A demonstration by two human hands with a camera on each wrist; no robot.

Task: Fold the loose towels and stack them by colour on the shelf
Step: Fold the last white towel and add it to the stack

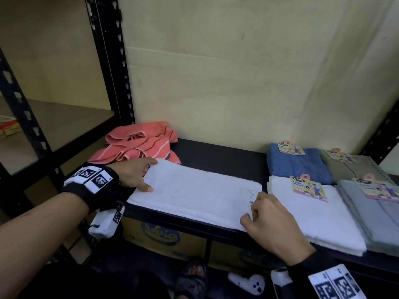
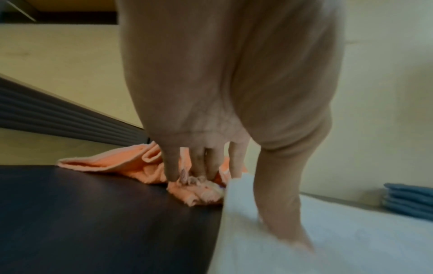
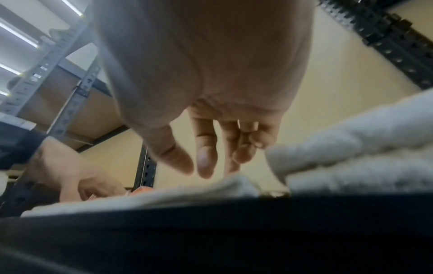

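A white towel, folded into a long strip, lies across the middle of the black shelf. My left hand is at its left end, with the thumb pressing on top. The straight fingers reach down past the edge onto the crumpled orange striped towel. My right hand rests over the strip's near right corner. In the right wrist view its relaxed fingers hover just above the white towel and hold nothing.
To the right lie folded stacks with paper labels: white, blue, grey and beige. A black slotted post stands at the left. Below are a cardboard box and a sandalled foot.
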